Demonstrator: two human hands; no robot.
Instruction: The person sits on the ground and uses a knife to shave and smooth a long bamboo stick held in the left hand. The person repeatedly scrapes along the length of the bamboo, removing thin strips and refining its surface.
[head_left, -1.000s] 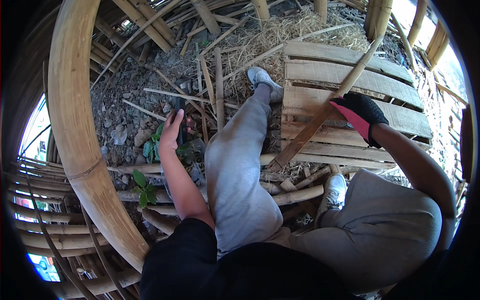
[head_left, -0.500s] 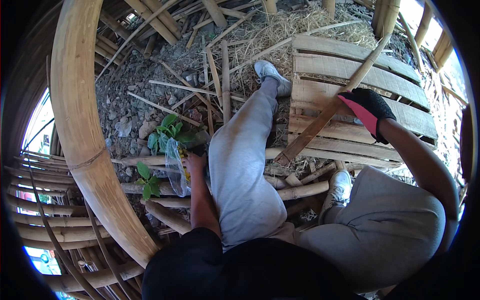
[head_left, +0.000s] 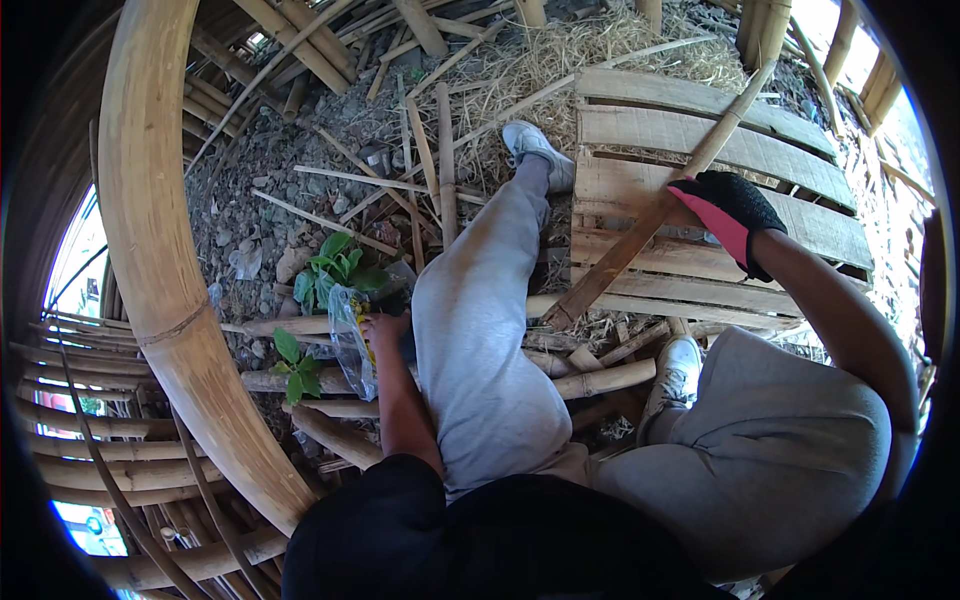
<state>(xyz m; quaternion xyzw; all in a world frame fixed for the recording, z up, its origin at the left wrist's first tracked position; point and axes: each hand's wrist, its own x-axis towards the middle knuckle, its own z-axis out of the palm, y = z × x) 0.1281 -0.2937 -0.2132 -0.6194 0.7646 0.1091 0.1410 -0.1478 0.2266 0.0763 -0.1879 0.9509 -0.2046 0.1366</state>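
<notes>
Head view: right hand [head_left: 728, 218] clasps a bamboo strip [head_left: 652, 216]; left hand [head_left: 386, 333] is by a plastic bag [head_left: 350, 345], its grip unclear.

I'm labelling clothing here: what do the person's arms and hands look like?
The right hand wears a glove, textured black on the back, pink along the inner side. The left hand is ungloved. A black sleeve leaves the left forearm bare. The right forearm is bare too.

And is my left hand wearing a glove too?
No, the left hand shows bare skin, while the right hand wears a black and pink glove.
</notes>
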